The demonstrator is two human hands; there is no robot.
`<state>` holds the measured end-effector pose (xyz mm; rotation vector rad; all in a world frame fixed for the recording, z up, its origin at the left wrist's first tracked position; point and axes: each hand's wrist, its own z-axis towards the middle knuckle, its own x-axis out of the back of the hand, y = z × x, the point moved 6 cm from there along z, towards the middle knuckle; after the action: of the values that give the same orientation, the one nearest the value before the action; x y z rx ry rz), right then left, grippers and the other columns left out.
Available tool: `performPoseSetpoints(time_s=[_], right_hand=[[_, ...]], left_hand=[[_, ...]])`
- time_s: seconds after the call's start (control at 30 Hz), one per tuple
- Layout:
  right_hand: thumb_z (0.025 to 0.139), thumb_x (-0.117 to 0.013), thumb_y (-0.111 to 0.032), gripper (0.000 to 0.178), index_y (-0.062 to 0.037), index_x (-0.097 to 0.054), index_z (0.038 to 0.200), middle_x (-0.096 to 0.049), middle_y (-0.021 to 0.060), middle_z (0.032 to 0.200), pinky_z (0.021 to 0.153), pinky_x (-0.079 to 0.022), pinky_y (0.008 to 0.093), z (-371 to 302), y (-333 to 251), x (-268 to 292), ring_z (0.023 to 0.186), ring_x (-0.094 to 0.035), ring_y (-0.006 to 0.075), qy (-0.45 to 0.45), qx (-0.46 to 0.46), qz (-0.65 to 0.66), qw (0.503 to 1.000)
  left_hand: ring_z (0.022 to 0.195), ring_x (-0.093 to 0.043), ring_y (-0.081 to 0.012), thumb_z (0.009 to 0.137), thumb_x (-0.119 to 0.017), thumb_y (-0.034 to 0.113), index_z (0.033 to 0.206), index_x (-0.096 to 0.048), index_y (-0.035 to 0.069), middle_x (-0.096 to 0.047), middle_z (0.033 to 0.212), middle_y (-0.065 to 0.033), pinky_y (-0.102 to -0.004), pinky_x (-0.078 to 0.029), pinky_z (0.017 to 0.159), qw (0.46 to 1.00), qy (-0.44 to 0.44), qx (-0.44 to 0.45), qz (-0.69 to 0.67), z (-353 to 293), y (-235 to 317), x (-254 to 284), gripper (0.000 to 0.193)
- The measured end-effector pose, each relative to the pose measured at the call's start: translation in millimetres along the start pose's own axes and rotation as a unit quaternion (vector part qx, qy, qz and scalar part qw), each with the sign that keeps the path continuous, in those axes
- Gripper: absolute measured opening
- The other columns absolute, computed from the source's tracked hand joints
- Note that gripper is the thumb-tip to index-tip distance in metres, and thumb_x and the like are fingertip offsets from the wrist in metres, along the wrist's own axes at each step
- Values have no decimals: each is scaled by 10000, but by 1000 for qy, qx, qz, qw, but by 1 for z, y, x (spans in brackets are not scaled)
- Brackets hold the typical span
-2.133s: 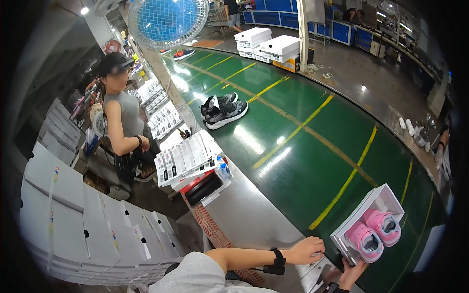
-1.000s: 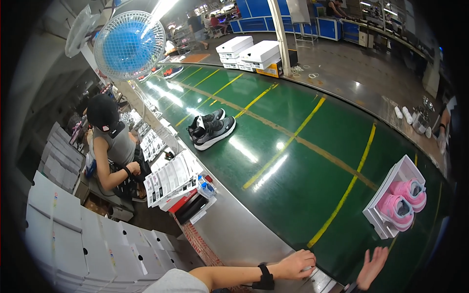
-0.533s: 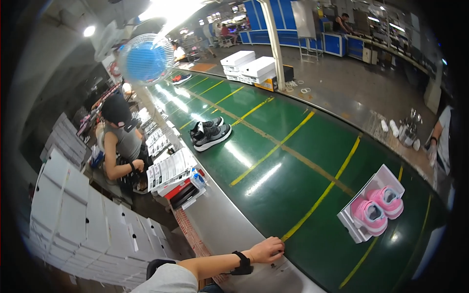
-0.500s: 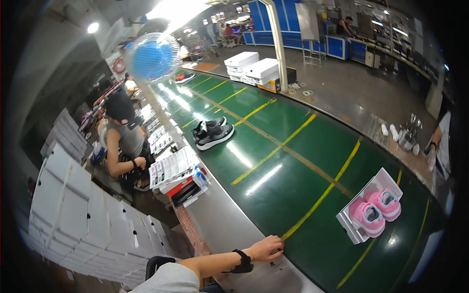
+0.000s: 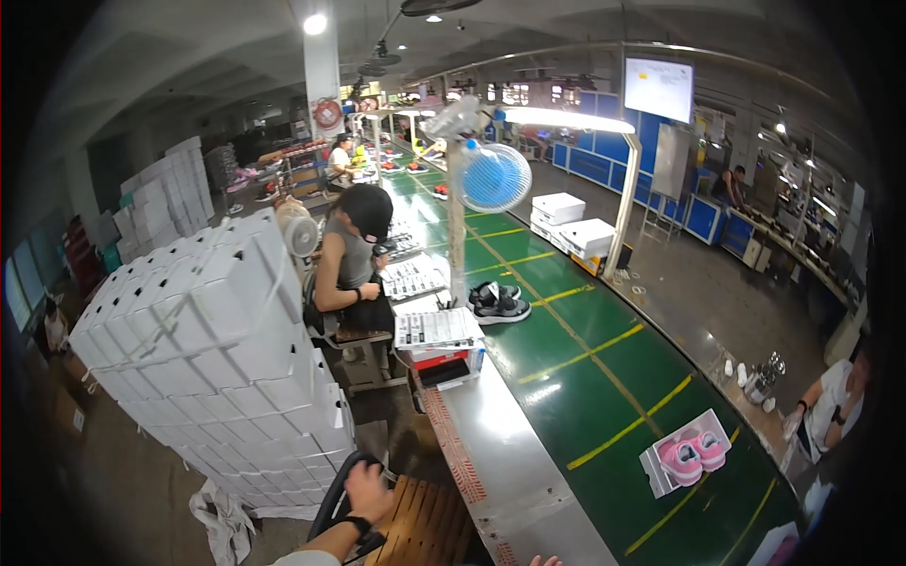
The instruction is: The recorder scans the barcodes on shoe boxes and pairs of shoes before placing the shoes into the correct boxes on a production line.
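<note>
My left hand [image 5: 369, 494], with a black band on its wrist, is in the air beside a black chair back [image 5: 336, 500]. Its fingers look spread, somewhat blurred, with nothing in them. Only the fingertips of my right hand [image 5: 545, 561] show, at the bottom edge over the metal ledge [image 5: 514, 462]; they look apart and hold nothing visible. On the green conveyor belt [image 5: 604, 396], a pair of pink shoes [image 5: 695, 457] rests in an open white shoebox [image 5: 658, 476]. Farther up the belt, dark grey sneakers [image 5: 498, 304] stand near the left side.
Strapped white boxes [image 5: 208, 330] form a tall stack on the left. A seated person [image 5: 351, 255] works beside the belt near printed sheets [image 5: 439, 328]. Another person [image 5: 830, 410] is at the right. A blue fan [image 5: 495, 177] hangs from a post; a wooden slatted surface [image 5: 425, 524] lies below.
The view has swung left and up. My left hand has left the belt's edge and is by the chair back. Right fingertips have come into view; the pink shoes remain in their box.
</note>
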<state>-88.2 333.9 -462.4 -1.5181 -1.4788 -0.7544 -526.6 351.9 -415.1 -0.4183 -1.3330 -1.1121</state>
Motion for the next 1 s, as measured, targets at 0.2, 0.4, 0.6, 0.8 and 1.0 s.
performPoseSetpoints(time_s=[0.2, 0.4, 0.6, 0.8, 1.0], right_hand=[[748, -793, -516, 1107, -55, -197, 1560, -125, 324, 1588, 1195, -194, 536, 10, -1, -13, 1474, -121, 491, -33, -14, -10, 999], [784, -761, -457, 966, -63, -292, 1530, -140, 361, 1566, 1198, -196, 527, 46, 36, -49, 1453, -130, 532, -8, 21, 93, 995], [825, -712, -437, 874, -71, -325, 1518, -191, 344, 1561, 1195, -220, 521, 57, 37, -64, 1449, -166, 518, 13, 56, 71, 996], [786, -729, -419, 915, -111, -306, 1536, -205, 322, 1566, 1194, -242, 500, 54, 30, -60, 1459, -198, 471, -17, -12, 59, 998], [743, -711, -357, 760, -92, -469, 1413, -443, 312, 1430, 1097, -402, 461, 24, -5, -81, 1324, -451, 439, -30, -62, 62, 996]], left_hand=[[1372, -347, -398, 690, -774, 479, 1440, -312, 23, -402, 1413, -248, -556, -297, 1106, 876, -271, 398, -21, -100, -171, -12, 992], [1328, -383, -383, 658, -758, 633, 1520, -110, 26, -385, 1406, -236, -524, -319, 1087, 870, -327, 368, 28, -108, -173, -29, 1237], [1335, -381, -399, 666, -749, 645, 1501, -175, 34, -412, 1394, -235, -528, -320, 1083, 882, -321, 344, -16, -109, -187, -34, 1183], [1298, -458, -414, 683, -747, 631, 1521, -213, 52, -456, 1399, -258, -520, -381, 1058, 906, -290, 293, -96, -113, -209, -33, 1150], [1130, -612, -305, 883, -635, 497, 1321, -586, 55, -666, 1182, -176, -389, -460, 983, 841, -384, 144, -352, -193, -265, 1, 624]])
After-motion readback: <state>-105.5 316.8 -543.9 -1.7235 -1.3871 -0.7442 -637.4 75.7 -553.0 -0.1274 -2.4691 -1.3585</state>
